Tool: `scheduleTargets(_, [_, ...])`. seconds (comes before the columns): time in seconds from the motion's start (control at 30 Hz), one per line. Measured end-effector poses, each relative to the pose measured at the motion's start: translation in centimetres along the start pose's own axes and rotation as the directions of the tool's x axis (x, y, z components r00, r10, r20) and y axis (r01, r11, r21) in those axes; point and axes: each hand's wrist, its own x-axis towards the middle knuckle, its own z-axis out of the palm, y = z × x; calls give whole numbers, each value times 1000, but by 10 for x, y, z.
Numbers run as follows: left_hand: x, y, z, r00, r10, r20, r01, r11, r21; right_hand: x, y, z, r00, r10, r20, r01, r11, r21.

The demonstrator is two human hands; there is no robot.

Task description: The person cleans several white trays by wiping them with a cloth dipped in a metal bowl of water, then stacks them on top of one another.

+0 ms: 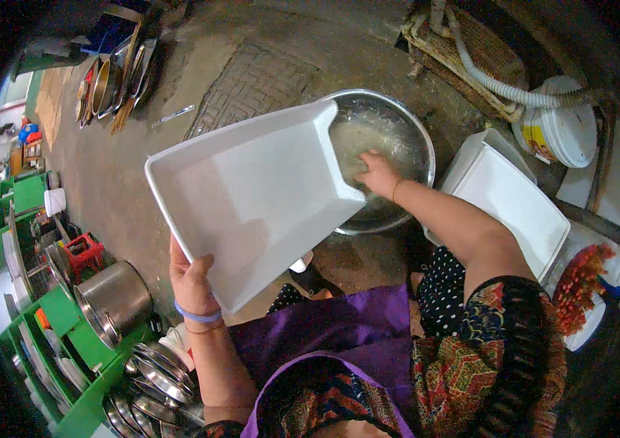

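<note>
My left hand (pixel 195 279) grips the near left corner of a white plastic bin (pixel 255 180), its thumb over the rim. The bin is tilted, with its open inside facing me and its notched end over the edge of a round metal basin (pixel 427 142). Cloudy water stands in the basin. My right hand (pixel 380 175) is at the water, fingers spread and partly bent; I cannot tell whether anything is between the fingertips. To the right of the basin, more white plastic bins (pixel 507 202) lie together.
At the right are a white bucket (pixel 572 128), a corrugated hose (pixel 496 90) and a heap of red items (pixel 581 290). A steel pot (pixel 118 301), stacked metal bowls (pixel 156 378) and green shelving (pixel 74 339) stand at the left. A grated drain cover (pixel 249 87) lies beyond the bin.
</note>
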Motion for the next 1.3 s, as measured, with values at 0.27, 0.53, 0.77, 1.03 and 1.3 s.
scheduleTargets(0.27, [-18, 3, 35, 974, 115, 194, -144, 979, 145, -9, -140, 25, 928, -189, -320, 311, 866, 390])
scheduleTargets(0.53, [-23, -4, 74, 857, 461, 230, -501, 642, 580, 4, -59, 15, 996, 74, 58, -94, 801, 592])
scheduleTargets(0.77, [-15, -7, 96, 915, 341, 217, -398, 670, 627, -52, -115, -87, 991, -32, 133, -24, 915, 403])
scheduleTargets(1.03, [-7, -1, 126, 959, 208, 191, -281, 781, 558, -129, -249, -162, 884, -381, -270, 458, 821, 342])
scheduleTargets(1.3, [-10, -23, 137, 902, 351, 252, -432, 713, 553, -82, -240, -132, 707, -706, 42, 594, 561, -577])
